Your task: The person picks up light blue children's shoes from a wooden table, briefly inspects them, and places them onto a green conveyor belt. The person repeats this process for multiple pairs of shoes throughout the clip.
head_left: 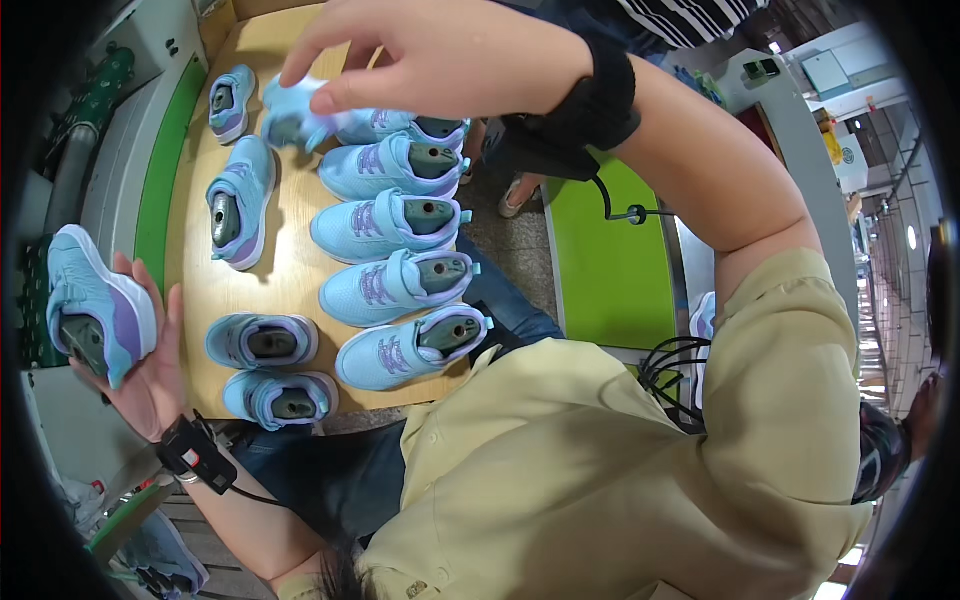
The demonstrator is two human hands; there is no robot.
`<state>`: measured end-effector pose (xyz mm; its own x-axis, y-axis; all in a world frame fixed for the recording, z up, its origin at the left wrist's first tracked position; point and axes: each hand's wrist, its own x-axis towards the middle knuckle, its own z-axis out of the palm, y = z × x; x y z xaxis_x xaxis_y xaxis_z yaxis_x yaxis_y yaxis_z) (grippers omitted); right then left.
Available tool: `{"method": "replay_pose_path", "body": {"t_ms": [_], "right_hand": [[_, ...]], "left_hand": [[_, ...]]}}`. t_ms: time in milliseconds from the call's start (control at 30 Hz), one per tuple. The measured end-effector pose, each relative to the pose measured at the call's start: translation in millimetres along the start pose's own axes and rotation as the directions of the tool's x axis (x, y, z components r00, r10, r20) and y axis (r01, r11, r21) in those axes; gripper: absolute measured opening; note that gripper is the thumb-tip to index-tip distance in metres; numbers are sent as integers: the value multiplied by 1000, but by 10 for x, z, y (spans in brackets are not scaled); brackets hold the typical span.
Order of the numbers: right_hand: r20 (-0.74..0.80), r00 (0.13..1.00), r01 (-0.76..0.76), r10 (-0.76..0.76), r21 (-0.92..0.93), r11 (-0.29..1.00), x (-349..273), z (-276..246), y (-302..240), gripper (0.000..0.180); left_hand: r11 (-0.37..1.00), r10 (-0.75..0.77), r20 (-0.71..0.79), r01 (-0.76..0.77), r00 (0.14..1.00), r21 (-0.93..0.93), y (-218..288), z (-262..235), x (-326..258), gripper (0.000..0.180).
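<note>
Shoes in light blue fill both hands: the left hand [150, 370] grips one shoe [95, 310] beside the table [290, 270], the right hand [430, 55] pinches another shoe [295, 115], half hidden by fingers. More shoes [390, 225] lie in rows on the wooden table, flanked by green surfaces [600, 260].

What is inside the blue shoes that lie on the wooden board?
Each shoe on the board holds a grey-green form filling its opening. How far the form reaches toward the toe is covered.

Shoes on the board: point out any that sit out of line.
The right column lies neatly on its side, toes left. The left shoes are looser: one sits tilted, two point soles-down the other way. Each hand, left and right, holds a shoe.
</note>
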<state>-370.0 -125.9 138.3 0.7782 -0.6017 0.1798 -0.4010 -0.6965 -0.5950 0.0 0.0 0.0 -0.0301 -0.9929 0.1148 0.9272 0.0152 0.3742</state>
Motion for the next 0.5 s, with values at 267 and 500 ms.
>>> {"method": "replay_pose_path", "body": {"t_ms": [267,500], "right_hand": [[282,959,85,-4,-278,957,-14,351,125,26],[576,817,247,-22,-316,916,-63,578,-59,22]], "left_hand": [[995,92,-77,-95,993,-29,-139,68,-22,88],[998,65,4,-65,998,-7,20,-82,-4,81]]}}
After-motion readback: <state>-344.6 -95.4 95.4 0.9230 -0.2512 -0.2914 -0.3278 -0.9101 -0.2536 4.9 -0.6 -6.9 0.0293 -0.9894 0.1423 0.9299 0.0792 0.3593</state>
